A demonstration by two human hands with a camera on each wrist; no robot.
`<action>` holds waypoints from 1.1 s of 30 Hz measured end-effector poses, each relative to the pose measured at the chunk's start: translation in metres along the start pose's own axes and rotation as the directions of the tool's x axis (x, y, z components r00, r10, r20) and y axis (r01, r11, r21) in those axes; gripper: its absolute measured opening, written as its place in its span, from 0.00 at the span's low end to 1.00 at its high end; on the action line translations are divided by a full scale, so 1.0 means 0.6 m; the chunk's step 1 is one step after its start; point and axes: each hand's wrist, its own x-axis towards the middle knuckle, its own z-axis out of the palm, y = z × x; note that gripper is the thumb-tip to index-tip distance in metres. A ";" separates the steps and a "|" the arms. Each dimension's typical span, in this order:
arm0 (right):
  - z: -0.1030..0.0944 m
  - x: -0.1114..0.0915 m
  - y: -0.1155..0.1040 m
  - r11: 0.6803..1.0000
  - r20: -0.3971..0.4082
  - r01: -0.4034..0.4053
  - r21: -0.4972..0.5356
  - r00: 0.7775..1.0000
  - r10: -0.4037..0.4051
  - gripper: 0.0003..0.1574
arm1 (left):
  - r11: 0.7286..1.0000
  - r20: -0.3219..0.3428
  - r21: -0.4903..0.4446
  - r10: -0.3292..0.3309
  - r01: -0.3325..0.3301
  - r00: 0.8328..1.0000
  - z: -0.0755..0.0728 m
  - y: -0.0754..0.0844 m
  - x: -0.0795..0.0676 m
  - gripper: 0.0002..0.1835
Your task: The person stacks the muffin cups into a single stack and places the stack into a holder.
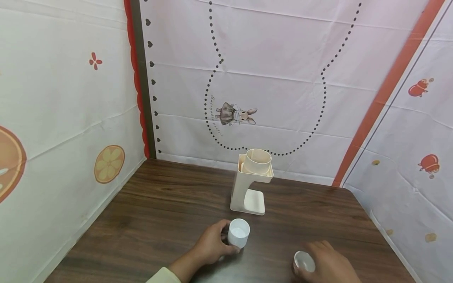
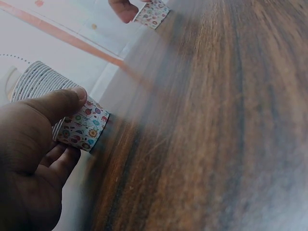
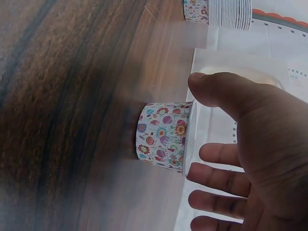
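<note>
My left hand (image 1: 211,243) holds a stack of nested paper cups (image 1: 238,232) upright on the table. In the left wrist view, the thumb lies along one side of the stack (image 2: 91,126) and the fingers are on the other. To the right, a single paper cup (image 1: 305,262) stands on the table beside my right hand (image 1: 329,260). Its floral print shows in the right wrist view, where my right hand (image 3: 269,130) has fingers spread at the cup's rim (image 3: 191,139). The thumb is apart from the cup; whether a fingertip touches it I cannot tell.
Behind the cups stands a cream plastic stand (image 1: 240,188) with a round tube (image 1: 258,162) on top and a flat base (image 1: 255,202). Printed cloth (image 1: 276,78) hangs around the back and sides of the dark wood table (image 1: 170,204).
</note>
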 end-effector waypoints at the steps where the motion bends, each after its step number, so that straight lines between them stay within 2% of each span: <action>1: 0.000 0.000 0.001 1.000 0.009 -0.006 0.005 1.000 0.006 0.37 | 1.000 -0.001 0.006 -0.002 0.002 1.000 0.000 0.000 0.000 0.37; 9: -0.001 0.010 0.007 0.998 0.095 -0.062 0.024 0.994 0.060 0.39 | 1.000 -0.001 0.009 -0.001 0.001 1.000 -0.002 0.002 0.000 0.36; 14: -0.001 0.012 0.006 0.998 0.107 -0.056 0.015 0.993 0.054 0.39 | 1.000 0.005 0.014 -0.007 0.007 1.000 -0.002 0.003 -0.001 0.37; 23: 0.002 0.013 -0.001 1.000 -0.007 -0.005 -0.006 1.000 0.005 0.31 | 1.000 0.012 -0.004 -0.016 0.016 1.000 -0.005 0.005 -0.002 0.37; 33: -0.003 0.022 -0.016 0.997 -0.113 0.081 0.007 0.990 -0.079 0.33 | 1.000 0.003 -0.009 -0.001 0.001 1.000 0.000 0.001 -0.002 0.36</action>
